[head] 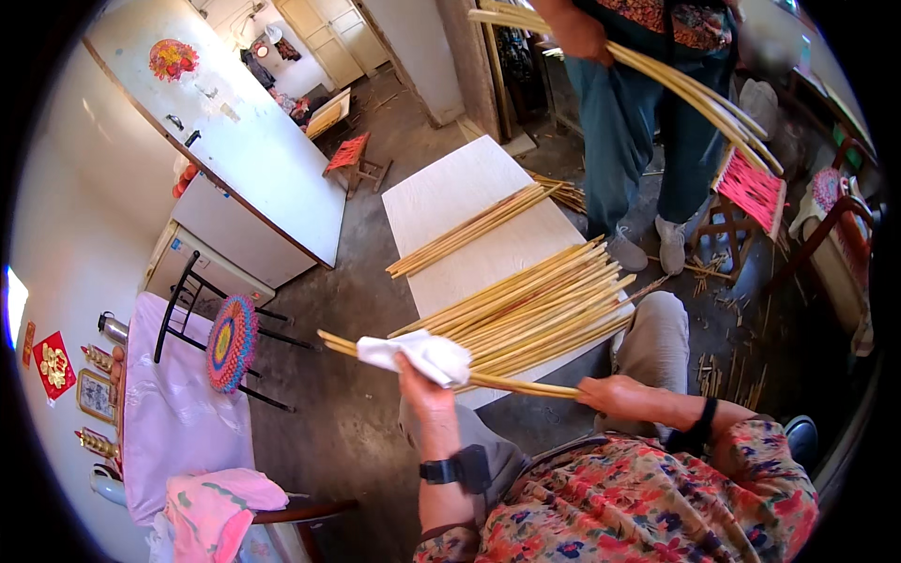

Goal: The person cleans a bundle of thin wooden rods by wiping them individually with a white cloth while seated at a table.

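Observation:
My left hand [426, 394] holds a white cloth [415, 357] wrapped around a few long, thin yellowish stalks [521, 384]. At the right end of these stalks, my right hand [611, 395] is closed around them. Their left ends stick out past the cloth. Just beyond my hands, many similar stalks [535, 302] lie side by side on a pale board [450, 165]. A smaller bundle of stalks [471, 229] rests farther back on the same board. The board's near edge is partly hidden by the stalks and my hands.
A person [619, 134] stands beyond the board at the right, holding long stalks [693, 95]. Near them is a folding stool with a pink woven seat [752, 186]. Cut stalk pieces [711, 376] litter the floor at right. A black metal chair [204, 302] stands at left by a cloth-covered table [165, 394].

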The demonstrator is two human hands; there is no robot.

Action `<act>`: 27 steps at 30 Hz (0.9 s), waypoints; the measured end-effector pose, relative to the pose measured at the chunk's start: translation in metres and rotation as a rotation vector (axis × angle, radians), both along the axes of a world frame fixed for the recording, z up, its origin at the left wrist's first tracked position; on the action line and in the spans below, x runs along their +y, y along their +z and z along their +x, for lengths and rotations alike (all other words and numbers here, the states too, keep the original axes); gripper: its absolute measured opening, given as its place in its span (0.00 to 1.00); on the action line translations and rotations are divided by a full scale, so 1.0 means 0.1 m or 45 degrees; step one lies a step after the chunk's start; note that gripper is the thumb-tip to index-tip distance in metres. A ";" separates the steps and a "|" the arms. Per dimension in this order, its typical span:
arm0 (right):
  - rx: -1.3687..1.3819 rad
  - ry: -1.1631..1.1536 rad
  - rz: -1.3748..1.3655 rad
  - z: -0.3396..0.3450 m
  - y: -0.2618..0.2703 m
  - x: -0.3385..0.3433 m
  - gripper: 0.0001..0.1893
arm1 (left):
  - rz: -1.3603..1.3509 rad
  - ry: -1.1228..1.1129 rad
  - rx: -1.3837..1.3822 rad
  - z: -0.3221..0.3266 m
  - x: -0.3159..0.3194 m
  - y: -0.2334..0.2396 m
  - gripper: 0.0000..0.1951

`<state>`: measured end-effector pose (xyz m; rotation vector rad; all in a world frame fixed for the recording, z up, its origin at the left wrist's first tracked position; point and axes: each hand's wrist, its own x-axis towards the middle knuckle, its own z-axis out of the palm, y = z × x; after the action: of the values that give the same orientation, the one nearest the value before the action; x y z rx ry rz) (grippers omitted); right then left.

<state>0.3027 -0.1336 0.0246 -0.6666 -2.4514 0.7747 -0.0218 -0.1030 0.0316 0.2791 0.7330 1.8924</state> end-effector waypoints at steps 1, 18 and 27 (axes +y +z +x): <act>-0.144 -0.033 -0.018 0.15 0.06 -0.08 0.09 | 0.018 -0.014 -0.006 -0.14 -0.04 -0.03 0.23; 0.090 -0.219 -1.411 -0.44 0.25 0.04 0.12 | -0.116 -0.350 -0.052 0.79 -0.11 0.02 0.22; 0.019 -0.272 -1.181 -0.45 0.20 -0.06 0.13 | -0.154 -0.148 -0.031 0.81 -0.09 -0.07 0.22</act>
<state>0.2579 -0.1391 0.0448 -1.1957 -1.8574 1.8160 0.0593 -0.1117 0.0249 0.2171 0.7946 1.7315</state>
